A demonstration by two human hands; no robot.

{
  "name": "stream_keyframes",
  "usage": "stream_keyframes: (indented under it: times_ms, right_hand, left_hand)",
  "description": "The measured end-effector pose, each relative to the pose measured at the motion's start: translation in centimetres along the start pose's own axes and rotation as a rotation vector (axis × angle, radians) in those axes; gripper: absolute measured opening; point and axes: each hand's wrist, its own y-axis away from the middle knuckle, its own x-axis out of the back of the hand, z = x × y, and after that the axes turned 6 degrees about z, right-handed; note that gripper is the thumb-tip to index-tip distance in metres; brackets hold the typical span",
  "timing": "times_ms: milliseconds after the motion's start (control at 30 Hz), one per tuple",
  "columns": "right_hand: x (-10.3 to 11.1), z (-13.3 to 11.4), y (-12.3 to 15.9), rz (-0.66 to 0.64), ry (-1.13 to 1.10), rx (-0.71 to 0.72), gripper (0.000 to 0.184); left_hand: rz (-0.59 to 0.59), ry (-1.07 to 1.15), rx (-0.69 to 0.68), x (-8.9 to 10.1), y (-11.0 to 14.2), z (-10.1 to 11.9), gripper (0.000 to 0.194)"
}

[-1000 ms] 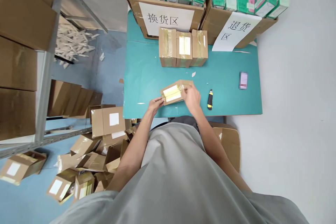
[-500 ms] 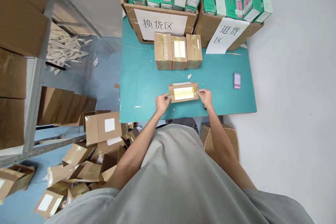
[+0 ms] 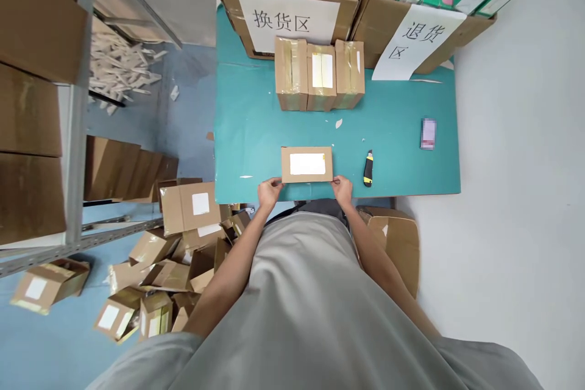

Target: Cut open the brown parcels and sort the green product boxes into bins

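Holding a small brown carton by its two near corners, with thumb and fingertips of the left hand closed on one and of the right hand on the other; just beyond the fingers, over the green table. Running lengthwise from left fingertips to right, broad face up; bearing a white label along the same axis, with a yellow patch toward the right fingers, too small to read. Farther beyond the fingers, three taped cartons side by side; behind, paper signs reading 换货区 and 退货区; right of the right fingers, a black-and-yellow cutter, pointing away
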Motion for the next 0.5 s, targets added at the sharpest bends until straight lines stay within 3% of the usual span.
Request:
stream_keyframes:
  times_ms: [267,500]
  right_hand:
    - [1.2,-0.2,-0.7,-0.071,-0.133,-0.036,0.031]
    - [1.0,-0.7,1.0,-0.083,-0.325,-0.093,0.053]
  left_hand:
    - [-0.154,0.29,-0.001,0.5,-1.0,-0.1,0.065]
    - [-0.21,0.458,0.087,1.3,-0.2,1.0,0.052]
